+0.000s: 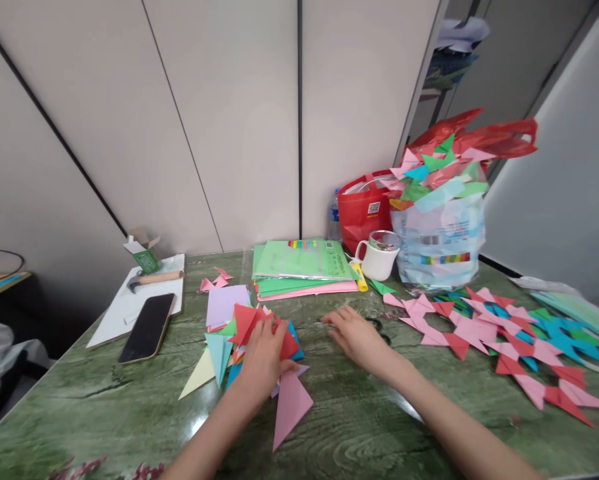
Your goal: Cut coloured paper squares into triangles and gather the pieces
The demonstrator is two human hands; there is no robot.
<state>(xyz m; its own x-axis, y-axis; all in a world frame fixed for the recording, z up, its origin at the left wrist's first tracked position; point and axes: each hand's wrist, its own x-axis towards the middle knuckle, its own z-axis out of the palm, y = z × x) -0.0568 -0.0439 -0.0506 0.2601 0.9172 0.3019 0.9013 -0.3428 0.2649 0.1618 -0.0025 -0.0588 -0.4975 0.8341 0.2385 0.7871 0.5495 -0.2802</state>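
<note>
My left hand (265, 357) lies over a loose pile of folded paper, its fingers curled on red folded paper pieces (246, 321). Its thumb reaches beside a pink folded piece (290, 407) that points toward me. Around the pile are a light blue folded piece (219, 353), a pale yellow one (199, 375) and a lilac paper square (227, 305). My right hand (357, 337) rests low over the table to the right of the pile, fingers loosely apart with nothing visible in them. Black scissor-like handles (378, 325) show partly behind that hand.
Green paper packs (304, 261) lie at the back, beside a white mug (381, 257) and a red bag (364, 217). A plastic bag (437, 233) overflows with folded pieces. Star-like paper rings (474, 331) spread right. A phone (148, 328) and hammer (167, 276) lie left.
</note>
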